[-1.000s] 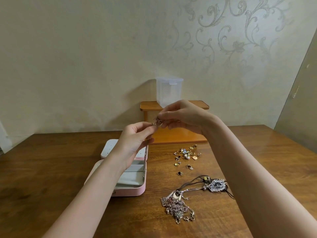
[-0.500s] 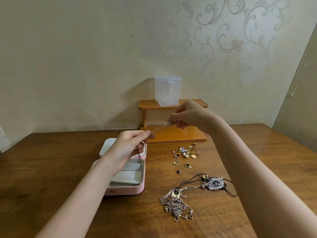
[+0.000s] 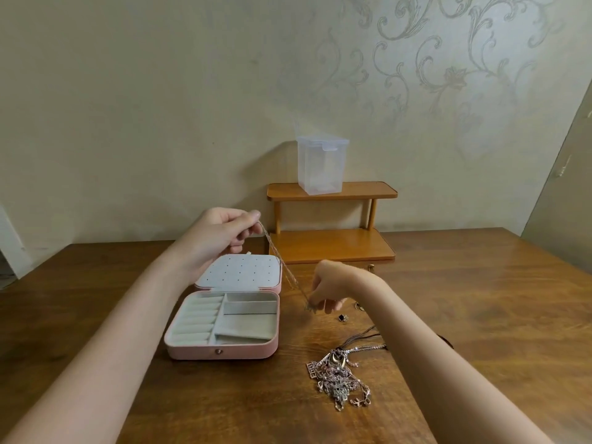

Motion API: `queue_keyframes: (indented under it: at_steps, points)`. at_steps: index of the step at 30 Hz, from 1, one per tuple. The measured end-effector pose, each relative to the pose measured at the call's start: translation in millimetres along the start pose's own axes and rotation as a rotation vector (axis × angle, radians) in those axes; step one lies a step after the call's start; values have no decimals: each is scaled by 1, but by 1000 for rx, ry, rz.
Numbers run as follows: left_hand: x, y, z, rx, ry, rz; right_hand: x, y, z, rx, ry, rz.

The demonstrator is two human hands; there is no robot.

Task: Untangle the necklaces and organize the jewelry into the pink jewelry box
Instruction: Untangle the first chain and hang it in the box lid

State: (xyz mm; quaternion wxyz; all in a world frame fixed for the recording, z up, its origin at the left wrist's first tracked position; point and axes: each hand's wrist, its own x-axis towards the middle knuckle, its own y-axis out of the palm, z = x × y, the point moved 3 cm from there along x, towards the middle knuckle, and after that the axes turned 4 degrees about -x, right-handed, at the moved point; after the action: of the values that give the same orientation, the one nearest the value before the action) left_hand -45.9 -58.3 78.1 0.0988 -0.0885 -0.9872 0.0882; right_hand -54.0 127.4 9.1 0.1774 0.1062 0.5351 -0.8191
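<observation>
We hold one thin chain (image 3: 283,267) stretched between our two hands, and its line is what matters next. Our left hand (image 3: 224,233) pinches the upper end, raised above the far left corner of the open lid (image 3: 240,271) of the pink jewelry box (image 3: 224,347). Our right hand (image 3: 330,291) pinches the lower end with its small pendant, low over the table (image 3: 480,299) just right of the box. So the chain runs on a slant, from high and far at the left down to low and near at the right, crossing the right edge of the lid.

The box's open tray lies to the left of and nearer than the lower end, so we judge the right hand has the shorter way in, with the left then lowering the slack after it. The tangled heap of necklaces (image 3: 339,379) lies on the table near us, right of the box, well clear of the held chain.
</observation>
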Motion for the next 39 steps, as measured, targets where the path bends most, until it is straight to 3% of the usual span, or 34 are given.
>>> queue_keyframes:
  at_steps: [2,4,6,8,10,12,16,23,39]
  points:
    - [3,6,-4,226,48,43,2,2,2,-92,-8,19]
    - [8,14,-6,414,78,122,1,-12,8,-47,-118,-151]
    - [14,21,-4,486,89,193,-8,-30,21,396,-325,-194]
    - [25,24,-4,466,108,165,-16,-39,34,836,-511,-11]
    - [37,19,-1,439,150,64,-16,-37,40,979,-538,133]
    - [49,13,10,433,154,16,-7,-30,41,1019,-486,130]
    - [77,-5,59,410,32,7,10,-35,39,969,-398,-98]
    - [103,-20,138,1045,-194,139,29,-58,31,1044,-392,-137]
    - [111,2,130,1305,31,65,50,-55,17,1075,-343,-126]
